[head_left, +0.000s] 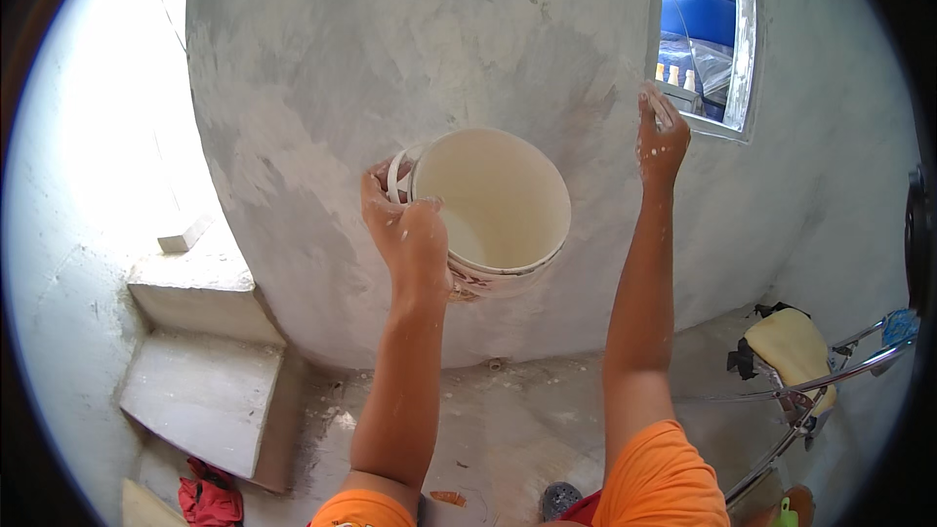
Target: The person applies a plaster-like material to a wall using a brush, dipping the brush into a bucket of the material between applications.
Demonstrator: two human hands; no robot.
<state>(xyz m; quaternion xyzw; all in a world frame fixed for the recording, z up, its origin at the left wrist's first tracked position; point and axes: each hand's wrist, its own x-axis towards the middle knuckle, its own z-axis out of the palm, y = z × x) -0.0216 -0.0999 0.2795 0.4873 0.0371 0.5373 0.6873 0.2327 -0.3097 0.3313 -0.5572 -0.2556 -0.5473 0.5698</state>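
My left hand (408, 220) grips the left side of a white plastic bucket (493, 280), its fingers at the rim and the pale handle. The bucket is raised off the floor in front of the grey wall, with its round mouth facing me. Its inside is cream-coloured, and whitish smears mark the outside. Away to the right, my right hand (662, 140) is lifted near the lower left corner of the window. Its fingers are drawn together and spotted with white; whatever they may pinch is too small to tell. Both forearms come up from orange sleeves.
The wall (390, 29) carries patchy pale and grey coating. Concrete steps (205, 390) stand at left, a red cloth (209, 500) below them. Through the window frame (750, 59) a blue tank (697, 0) shows. A chrome-framed chair (793, 346) with a yellowish pad is at right.
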